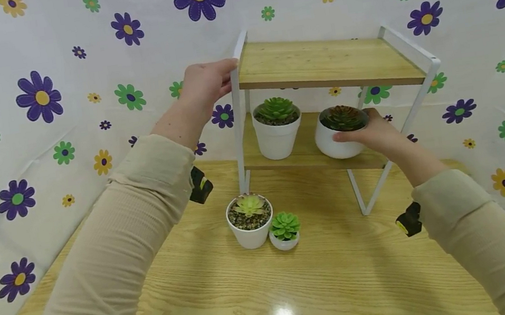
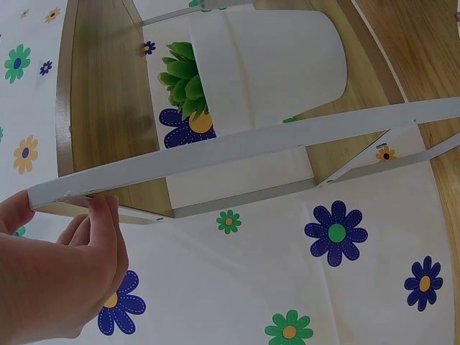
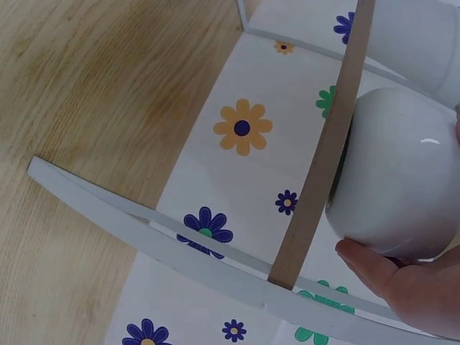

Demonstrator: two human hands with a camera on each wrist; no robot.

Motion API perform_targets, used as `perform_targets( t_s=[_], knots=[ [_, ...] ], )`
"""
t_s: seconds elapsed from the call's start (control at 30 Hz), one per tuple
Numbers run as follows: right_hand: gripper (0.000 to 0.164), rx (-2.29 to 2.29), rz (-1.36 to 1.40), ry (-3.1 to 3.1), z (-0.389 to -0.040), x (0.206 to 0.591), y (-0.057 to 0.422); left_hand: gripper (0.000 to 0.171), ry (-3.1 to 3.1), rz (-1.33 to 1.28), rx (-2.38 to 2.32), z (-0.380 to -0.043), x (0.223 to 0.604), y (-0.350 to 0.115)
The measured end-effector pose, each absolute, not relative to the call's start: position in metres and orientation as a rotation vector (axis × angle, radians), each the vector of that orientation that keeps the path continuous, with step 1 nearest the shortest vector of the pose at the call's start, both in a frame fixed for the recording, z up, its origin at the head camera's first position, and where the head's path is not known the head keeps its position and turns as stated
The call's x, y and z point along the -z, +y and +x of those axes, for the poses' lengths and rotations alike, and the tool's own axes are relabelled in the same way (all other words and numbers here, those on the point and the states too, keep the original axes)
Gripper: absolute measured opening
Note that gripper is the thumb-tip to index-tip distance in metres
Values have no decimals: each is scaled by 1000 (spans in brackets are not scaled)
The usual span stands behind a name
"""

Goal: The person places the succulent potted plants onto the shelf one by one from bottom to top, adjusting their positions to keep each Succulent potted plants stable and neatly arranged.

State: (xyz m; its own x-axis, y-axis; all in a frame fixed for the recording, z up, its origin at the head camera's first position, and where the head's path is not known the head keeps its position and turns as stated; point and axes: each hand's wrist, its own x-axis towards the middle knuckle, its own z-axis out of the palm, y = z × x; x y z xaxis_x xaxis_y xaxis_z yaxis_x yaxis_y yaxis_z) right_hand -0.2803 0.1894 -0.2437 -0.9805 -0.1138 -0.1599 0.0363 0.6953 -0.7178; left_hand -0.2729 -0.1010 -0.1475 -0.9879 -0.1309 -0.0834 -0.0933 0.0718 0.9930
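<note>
My left hand (image 1: pixel 205 86) grips the white metal side frame (image 2: pixel 215 154) of a two-tier shelf (image 1: pixel 326 60) near its top front corner. In the left wrist view, the thumb and fingers of that hand (image 2: pixel 68 262) lie on either side of the frame. My right hand (image 1: pixel 376 133) holds a rounded white pot (image 3: pixel 402 172) with a dark succulent (image 1: pixel 344 117), at the right of the lower board (image 1: pixel 304 142). Whether the pot's base touches the board is hard to tell. Left of it stands a tapered white pot (image 1: pixel 277 141) with a green succulent (image 1: pixel 276 109).
On the wooden table (image 1: pixel 233 298), in front of the shelf's left leg, stand a white pot (image 1: pixel 251 237) with a pale succulent and a small white pot (image 1: pixel 285 242) with a green one. A flower-patterned cloth (image 1: pixel 80 84) hangs behind.
</note>
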Motion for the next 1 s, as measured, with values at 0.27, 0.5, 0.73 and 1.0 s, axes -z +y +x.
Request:
perform_targets(
  t_s=[0.27, 0.5, 0.73, 1.0],
  knots=[
    [116, 1170, 17, 2691, -281, 249, 190, 41, -2265, 249, 2123, -273, 147, -100],
    [108, 1232, -7, 2688, -279, 252, 189, 40, -2266, 256, 2118, -274, 147, -100],
    [107, 1238, -36, 2692, -278, 257, 190, 41, -2259, 255, 2128, -273, 147, -99],
    [106, 1175, -48, 2707, -274, 258, 191, 41, -2260, 256, 2126, -273, 148, -100]
  ],
)
